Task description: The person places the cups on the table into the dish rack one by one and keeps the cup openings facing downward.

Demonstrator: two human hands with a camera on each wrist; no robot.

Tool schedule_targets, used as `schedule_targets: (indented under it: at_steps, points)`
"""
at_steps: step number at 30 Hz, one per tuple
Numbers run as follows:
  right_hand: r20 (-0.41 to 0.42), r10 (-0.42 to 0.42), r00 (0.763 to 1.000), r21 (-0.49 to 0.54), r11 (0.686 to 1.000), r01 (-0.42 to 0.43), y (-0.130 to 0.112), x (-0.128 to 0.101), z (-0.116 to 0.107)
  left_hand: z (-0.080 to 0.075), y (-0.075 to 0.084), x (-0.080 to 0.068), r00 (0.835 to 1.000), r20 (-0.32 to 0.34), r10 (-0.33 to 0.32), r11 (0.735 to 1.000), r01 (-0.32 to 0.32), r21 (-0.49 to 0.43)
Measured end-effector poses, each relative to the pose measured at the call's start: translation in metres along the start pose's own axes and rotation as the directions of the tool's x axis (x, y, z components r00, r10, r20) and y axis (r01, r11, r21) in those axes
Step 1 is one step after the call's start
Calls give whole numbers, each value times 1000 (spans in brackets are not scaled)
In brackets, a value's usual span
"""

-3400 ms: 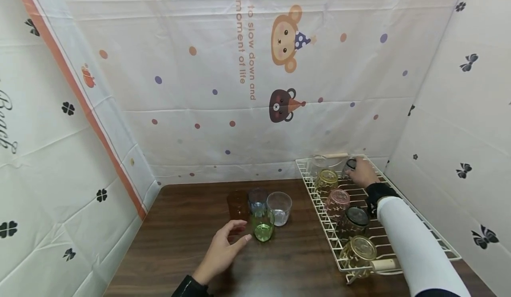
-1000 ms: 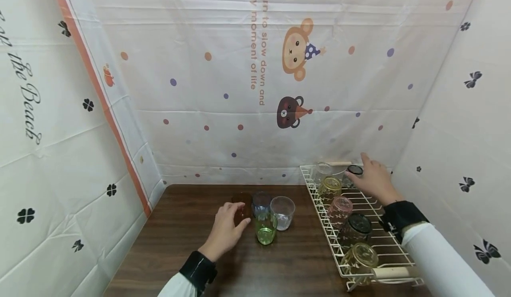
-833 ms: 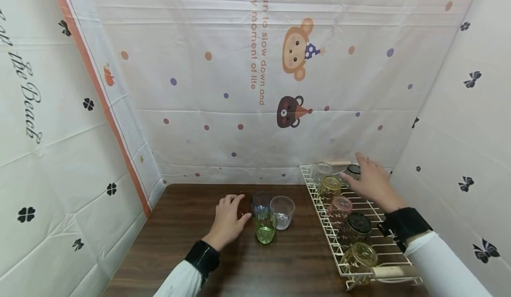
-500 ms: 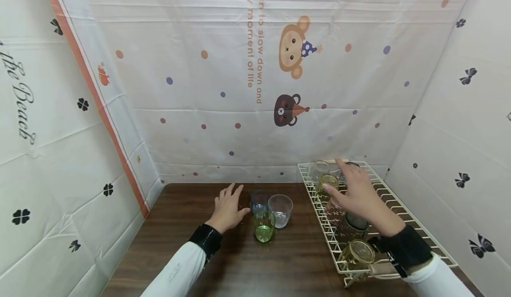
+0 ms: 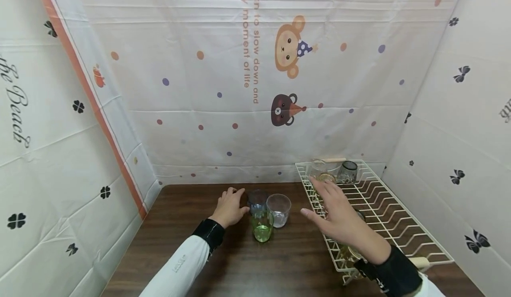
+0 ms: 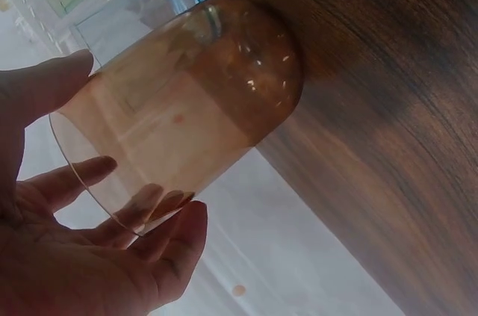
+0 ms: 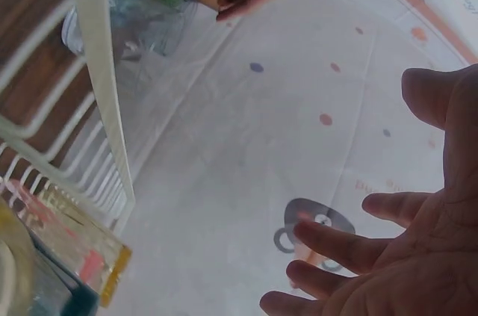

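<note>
L hand [image 5: 230, 207] is wrapped round the brown glass [image 6: 187, 107], thumb on one side, fingers curled on the other; glass stands on the dark wood surface [image 5: 279, 261], base down. Just to the R of that hand: blue glass [image 5: 257, 198], clear glass [image 5: 278, 209], and the green glass [image 5: 262, 227] a bit nearer the person, all bunched close together. R hand [image 5: 339, 217] is spread, fingers straight, holding nothing, hovering over the near-L edge of the white wire rack [image 5: 399, 226]. Under & beyond that hand, more glasses sit in the rack; a dark glass [image 5: 347, 171] at the far end, well past the fingertips.
</note>
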State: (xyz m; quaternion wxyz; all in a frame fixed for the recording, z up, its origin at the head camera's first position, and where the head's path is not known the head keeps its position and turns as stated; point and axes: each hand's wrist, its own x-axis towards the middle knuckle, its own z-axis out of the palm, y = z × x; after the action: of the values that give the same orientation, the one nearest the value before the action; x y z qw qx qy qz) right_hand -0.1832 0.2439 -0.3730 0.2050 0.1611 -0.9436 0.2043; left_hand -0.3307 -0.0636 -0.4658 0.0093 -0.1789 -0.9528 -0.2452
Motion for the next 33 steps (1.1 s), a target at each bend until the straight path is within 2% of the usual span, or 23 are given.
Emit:
schedule_targets:
  at_steps: [11,20,26,33]
  points:
    - [28,10,1000,-2,1000,-10,-3,-4,13,-3,-5,-5,998,-25,-50,995,48,-83]
    - [33,0,999,24,1000,-1,-4,-5,15,-7,-6,-6,996,-39,-79,992,75,-99]
    - [37,-2,999,33,999,1,-2,-5,17,-14,-6,-14,994,-74,-85,985,73,-158]
    - [28,3,1000,30,1000,-4,-1,-6,15,-28,-7,-25,985,-115,-126,965,95,-246]
